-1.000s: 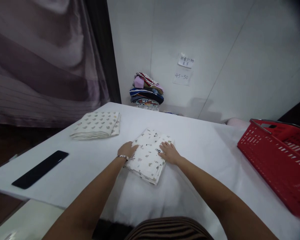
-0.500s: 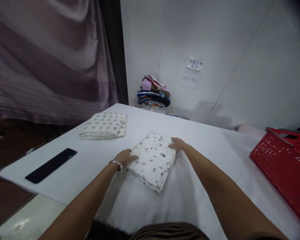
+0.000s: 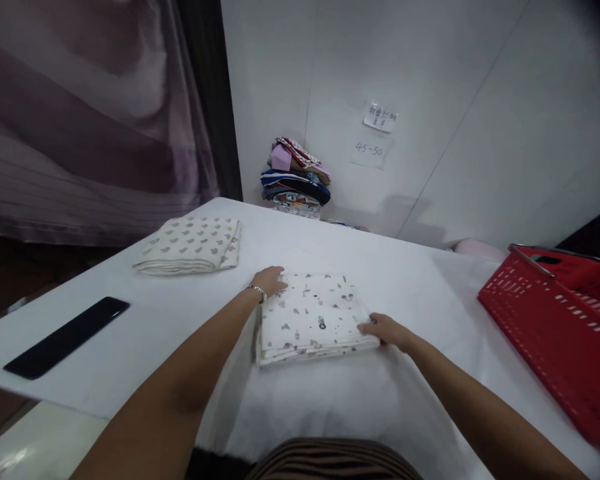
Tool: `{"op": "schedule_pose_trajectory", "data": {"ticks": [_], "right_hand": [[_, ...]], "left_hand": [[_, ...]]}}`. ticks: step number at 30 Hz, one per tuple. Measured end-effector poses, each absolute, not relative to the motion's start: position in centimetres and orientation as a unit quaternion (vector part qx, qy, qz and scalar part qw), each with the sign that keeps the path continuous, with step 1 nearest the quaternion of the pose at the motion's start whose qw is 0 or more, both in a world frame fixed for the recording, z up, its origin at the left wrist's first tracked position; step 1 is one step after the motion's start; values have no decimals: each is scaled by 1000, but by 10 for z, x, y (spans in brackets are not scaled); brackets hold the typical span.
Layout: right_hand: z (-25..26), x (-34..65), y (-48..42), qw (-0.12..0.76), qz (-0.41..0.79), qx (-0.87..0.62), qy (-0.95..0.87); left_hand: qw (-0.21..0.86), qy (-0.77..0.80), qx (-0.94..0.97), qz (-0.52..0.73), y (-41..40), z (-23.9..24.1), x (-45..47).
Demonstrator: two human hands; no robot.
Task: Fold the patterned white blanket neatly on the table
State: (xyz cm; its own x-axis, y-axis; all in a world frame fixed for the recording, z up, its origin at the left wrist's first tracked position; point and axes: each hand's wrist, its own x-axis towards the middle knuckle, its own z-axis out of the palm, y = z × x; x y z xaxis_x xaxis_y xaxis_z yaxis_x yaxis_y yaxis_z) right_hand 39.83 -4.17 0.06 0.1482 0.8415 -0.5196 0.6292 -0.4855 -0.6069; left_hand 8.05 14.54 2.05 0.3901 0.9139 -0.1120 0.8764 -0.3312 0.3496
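A white cloth (image 3: 313, 310) with small printed figures lies folded into a rectangle on the white table in front of me. My left hand (image 3: 269, 283) grips its far left edge, the thumb on top and the other fingers partly hidden. At the right edge, my right hand (image 3: 384, 329) pinches the folded layers, thumb above and fingers underneath. Farther back on the left lies a second folded cloth (image 3: 193, 243), white with rows of grey prints, with neither hand near it.
A long black flat object (image 3: 67, 337) lies on the table (image 3: 180, 320) at the left. On the right stands a red plastic basket (image 3: 545, 340). Behind the table, a pile of folded fabrics (image 3: 296, 177) rests against the wall, below two paper notes (image 3: 375, 133).
The cloth between my hands has turned, so its folded edge now faces me. My left hand has moved farther away and my right hand nearer to me. The view has shifted slightly right.
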Motion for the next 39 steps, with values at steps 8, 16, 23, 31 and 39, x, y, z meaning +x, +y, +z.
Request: {"op": "schedule_pose_trajectory", "data": {"ticks": [8, 16, 23, 31, 39], "right_hand": [[28, 363, -32, 200, 142, -697, -674], [-9, 329, 26, 57, 94, -683, -723], [-7, 330, 21, 43, 93, -685, -721], [-10, 322, -25, 56, 122, -648, -749], [-15, 340, -28, 228, 178, -680, -674]], "left_hand": [[48, 497, 863, 81, 68, 2, 106], [62, 585, 807, 54, 61, -17, 96], [104, 578, 807, 67, 56, -3, 96], [91, 544, 827, 112, 17, -17, 68], [147, 573, 783, 192, 17, -19, 62]]}}
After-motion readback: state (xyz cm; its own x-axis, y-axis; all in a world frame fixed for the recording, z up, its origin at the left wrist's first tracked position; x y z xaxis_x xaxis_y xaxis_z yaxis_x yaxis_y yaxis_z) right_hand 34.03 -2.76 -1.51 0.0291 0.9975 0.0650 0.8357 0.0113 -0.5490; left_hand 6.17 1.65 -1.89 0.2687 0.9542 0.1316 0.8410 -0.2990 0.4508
